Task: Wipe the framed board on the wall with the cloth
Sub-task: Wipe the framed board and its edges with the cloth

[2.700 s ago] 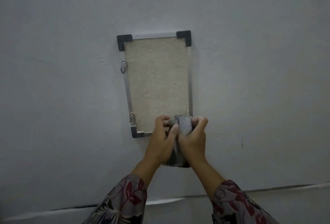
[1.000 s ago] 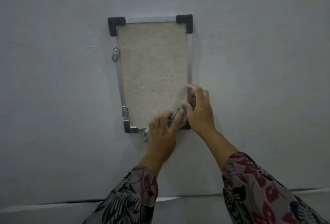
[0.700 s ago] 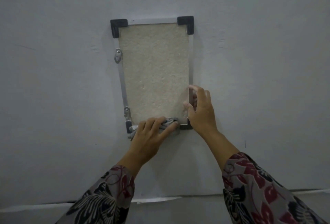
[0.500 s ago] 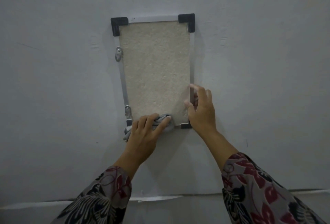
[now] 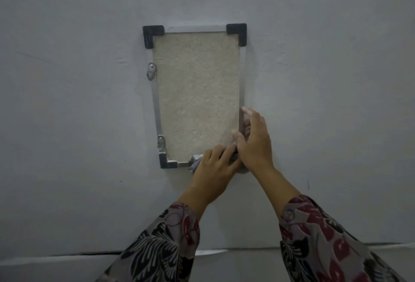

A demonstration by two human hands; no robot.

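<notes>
A framed board [image 5: 196,93] hangs on the pale wall: a beige rough panel in a thin metal frame with black corner caps. My left hand [image 5: 213,171] presses a bunched grey cloth [image 5: 195,162] against the frame's bottom edge, right of its middle. Most of the cloth is hidden under the palm. My right hand [image 5: 254,140] grips the frame's right edge near the bottom corner, thumb on the panel and fingers around the side. That bottom right corner cap is covered by my hands.
Two small metal brackets [image 5: 151,71] fix the frame's left edge to the wall. The grey wall [image 5: 78,113] is bare around the board. A horizontal seam or ledge [image 5: 67,256] runs below, behind my patterned sleeves.
My left hand slid the cloth left along the bottom edge, then back right toward the right corner. My right hand has kept its hold on the right edge.
</notes>
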